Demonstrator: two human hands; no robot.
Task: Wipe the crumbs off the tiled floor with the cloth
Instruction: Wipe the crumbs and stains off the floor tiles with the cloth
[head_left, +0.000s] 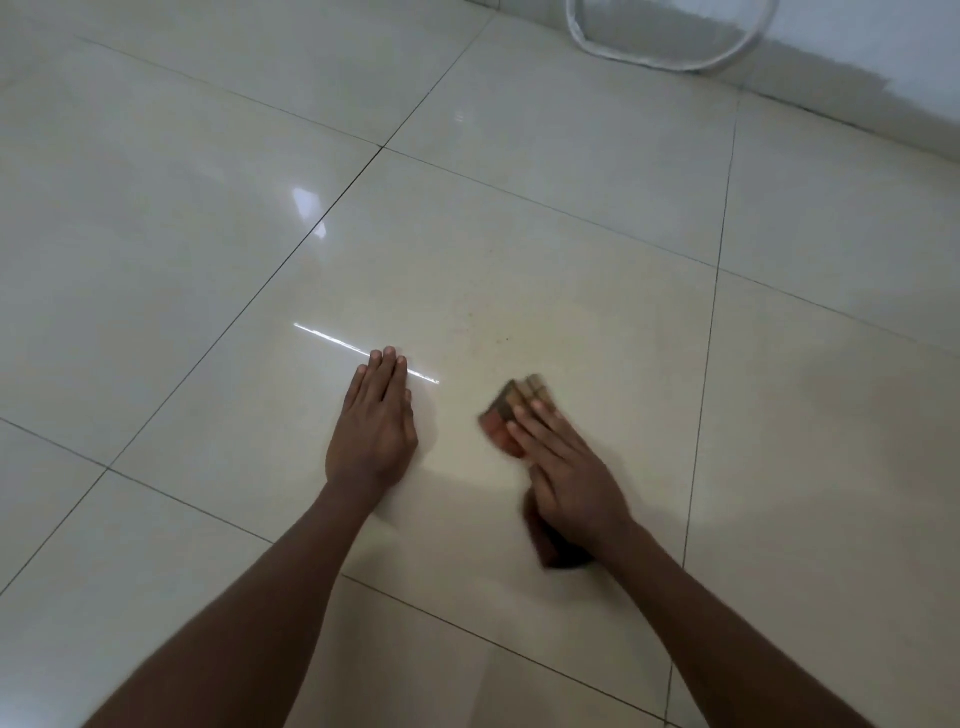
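A folded brown and reddish checked cloth (511, 413) lies on the glossy cream tiled floor (519, 234). My right hand (566, 467) presses flat on it with fingers spread, and it is blurred by motion. More of the cloth shows dark under my wrist. My left hand (376, 423) rests flat on the tile to the left, fingers together, holding nothing. A few tiny dark crumbs (506, 340) speckle the tile just beyond the cloth.
Dark grout lines cross the floor. A white hose loop (649, 52) lies at the far edge by the wall (909, 62) at the upper right. Bright light streaks reflect on the tile near my left fingertips.
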